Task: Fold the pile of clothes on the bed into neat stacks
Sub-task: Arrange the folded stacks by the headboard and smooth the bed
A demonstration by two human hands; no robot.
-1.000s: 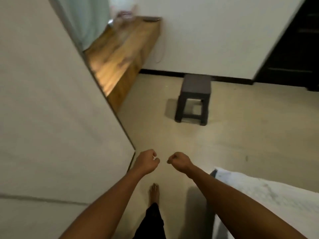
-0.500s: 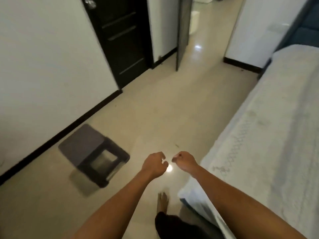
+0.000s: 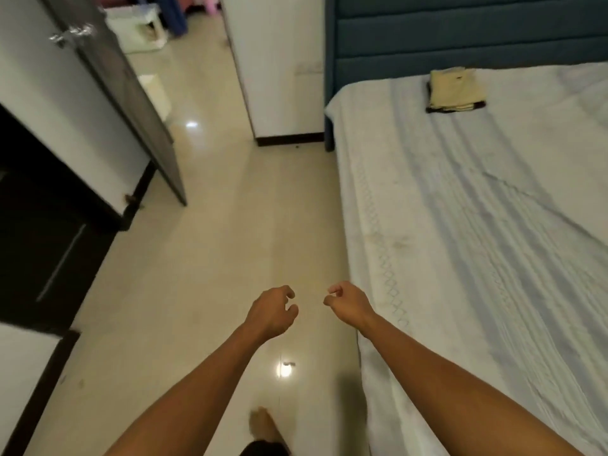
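A small folded stack of clothes [image 3: 455,90], beige on top with a dark piece beneath, lies on the bed [image 3: 477,245] near the blue headboard [image 3: 460,31]. The rest of the pale sheet that I can see is bare and smooth. Both my arms reach forward over the floor beside the bed's left edge. My left hand [image 3: 271,312] has loosely curled fingers and holds nothing. My right hand [image 3: 348,302] is curled into a loose fist with thumb against the forefinger, also holding nothing.
Glossy cream floor [image 3: 210,258] runs between the bed and a dark cabinet [image 3: 42,232] on the left. A grey door [image 3: 131,103] stands open toward a hallway. A white wall corner [image 3: 279,77] meets the headboard. My bare foot [image 3: 263,422] is at the bottom.
My view has swung right from the wall and stool to the bed, bringing the headboard and folded stack into sight. My hands stay out in front; the left fingers have loosened.
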